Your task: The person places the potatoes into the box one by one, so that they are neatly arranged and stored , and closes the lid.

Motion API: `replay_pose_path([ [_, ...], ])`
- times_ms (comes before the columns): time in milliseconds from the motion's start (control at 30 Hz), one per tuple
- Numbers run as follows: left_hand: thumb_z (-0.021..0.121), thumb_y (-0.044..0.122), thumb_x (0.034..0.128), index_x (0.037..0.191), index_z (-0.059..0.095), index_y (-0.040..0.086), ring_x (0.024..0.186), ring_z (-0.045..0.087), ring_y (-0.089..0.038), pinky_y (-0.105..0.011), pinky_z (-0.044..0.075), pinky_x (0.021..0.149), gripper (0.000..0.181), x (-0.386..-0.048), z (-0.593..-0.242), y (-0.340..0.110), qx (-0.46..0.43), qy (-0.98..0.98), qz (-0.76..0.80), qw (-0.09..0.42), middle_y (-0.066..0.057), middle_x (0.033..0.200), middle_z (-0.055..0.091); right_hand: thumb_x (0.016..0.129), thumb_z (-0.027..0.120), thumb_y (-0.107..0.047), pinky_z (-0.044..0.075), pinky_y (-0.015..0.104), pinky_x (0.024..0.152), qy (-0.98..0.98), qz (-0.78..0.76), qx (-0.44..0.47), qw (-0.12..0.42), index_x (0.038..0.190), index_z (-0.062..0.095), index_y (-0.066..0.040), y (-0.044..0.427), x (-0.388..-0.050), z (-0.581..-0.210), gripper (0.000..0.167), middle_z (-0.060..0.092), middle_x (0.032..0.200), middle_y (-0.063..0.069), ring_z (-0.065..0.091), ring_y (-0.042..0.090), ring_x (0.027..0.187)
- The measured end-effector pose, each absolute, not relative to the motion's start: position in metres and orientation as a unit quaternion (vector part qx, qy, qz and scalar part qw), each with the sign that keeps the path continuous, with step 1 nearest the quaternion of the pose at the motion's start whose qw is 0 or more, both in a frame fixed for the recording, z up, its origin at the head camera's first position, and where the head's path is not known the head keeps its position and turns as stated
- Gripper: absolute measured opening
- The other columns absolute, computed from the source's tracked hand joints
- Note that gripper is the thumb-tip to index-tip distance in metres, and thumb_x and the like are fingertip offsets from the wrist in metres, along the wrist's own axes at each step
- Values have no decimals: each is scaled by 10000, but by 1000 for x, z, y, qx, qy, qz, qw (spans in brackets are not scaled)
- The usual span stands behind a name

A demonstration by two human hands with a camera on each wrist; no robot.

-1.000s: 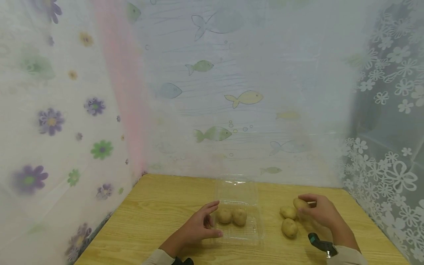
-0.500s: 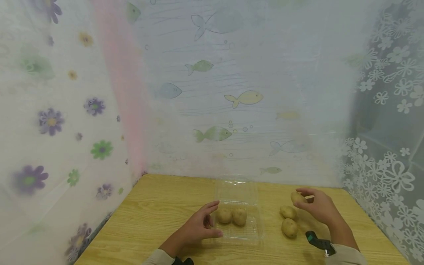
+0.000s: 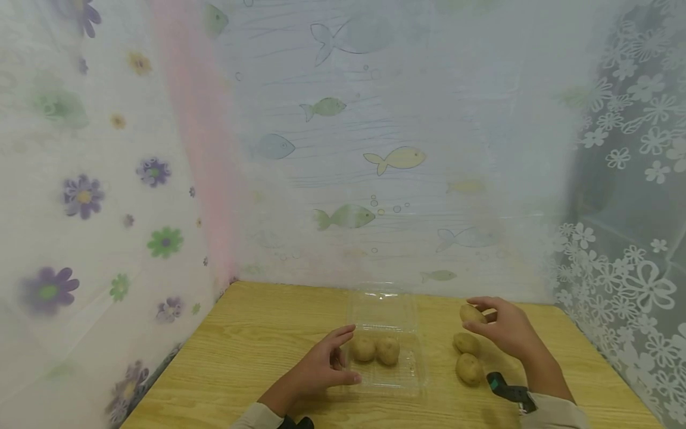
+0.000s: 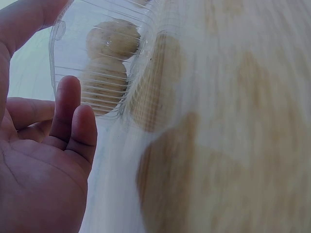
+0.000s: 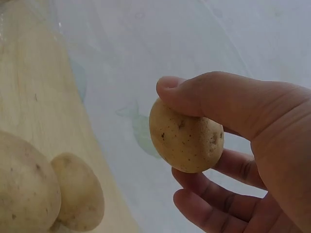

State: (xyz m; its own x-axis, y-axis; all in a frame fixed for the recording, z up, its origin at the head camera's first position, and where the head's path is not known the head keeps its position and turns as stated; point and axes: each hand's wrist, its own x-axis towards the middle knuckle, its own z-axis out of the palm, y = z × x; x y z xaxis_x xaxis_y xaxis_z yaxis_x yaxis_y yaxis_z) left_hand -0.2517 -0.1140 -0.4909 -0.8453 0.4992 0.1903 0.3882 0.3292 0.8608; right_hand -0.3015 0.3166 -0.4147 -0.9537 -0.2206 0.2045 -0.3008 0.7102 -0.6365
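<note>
My right hand [image 3: 506, 328] holds a small potato [image 5: 184, 138] off the table. The thumb lies on top of it and the fingers are below. Two more potatoes rest on the table just in front of that hand, an upper one [image 3: 467, 344] and a lower one [image 3: 469, 369], touching. My left hand [image 3: 321, 366] is at the left side of a clear plastic clamshell box [image 3: 399, 378], thumb and fingers spread wide along its edge. In the left wrist view its fingertips [image 4: 83, 121] touch the ribbed wall. Two potatoes sit side by side in the box, a left one [image 3: 364, 349] and a right one [image 3: 387, 351].
The box's lid [image 3: 382, 310] is raised toward the back. Underneath is a wood-grain table [image 3: 257, 322]. Printed curtains hang behind it [image 3: 396, 119] and along both sides. A dark wrist mount [image 3: 509, 390] sits on the right sleeve.
My right hand has carried its potato up and leftward, away from the other two on the table. The left hand and the box have stayed where they were.
</note>
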Motion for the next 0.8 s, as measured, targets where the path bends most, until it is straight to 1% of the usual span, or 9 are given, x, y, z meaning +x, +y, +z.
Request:
replay_pose_path([
  [133, 820, 248, 918, 1630, 291, 46, 882, 552, -112, -215, 517, 735, 910, -251, -491, -114, 280, 810, 512, 53, -88, 1685, 284, 895, 801, -474, 599, 439, 778, -922, 353, 148, 60, 1423, 631, -158, 311, -301, -412, 639, 627, 1347, 196, 694, 313, 1076],
  [400, 811, 222, 925, 1641, 277, 82, 875, 547, -87, -215, 521, 734, 904, -253, -492, -115, 280, 809, 514, 56, -64, 1676, 303, 882, 800, -509, 598, 432, 781, -921, 350, 157, 68, 1402, 646, -179, 302, -299, -409, 635, 643, 1325, 176, 697, 293, 1055],
  [800, 819, 242, 919, 1637, 297, 92, 868, 548, -108, -222, 518, 723, 901, -254, -493, -115, 271, 815, 509, 53, -41, 1667, 319, 879, 821, -463, 600, 402, 759, -916, 358, 169, 64, 1364, 657, -166, 281, -294, -402, 592, 652, 1291, 160, 695, 283, 1032],
])
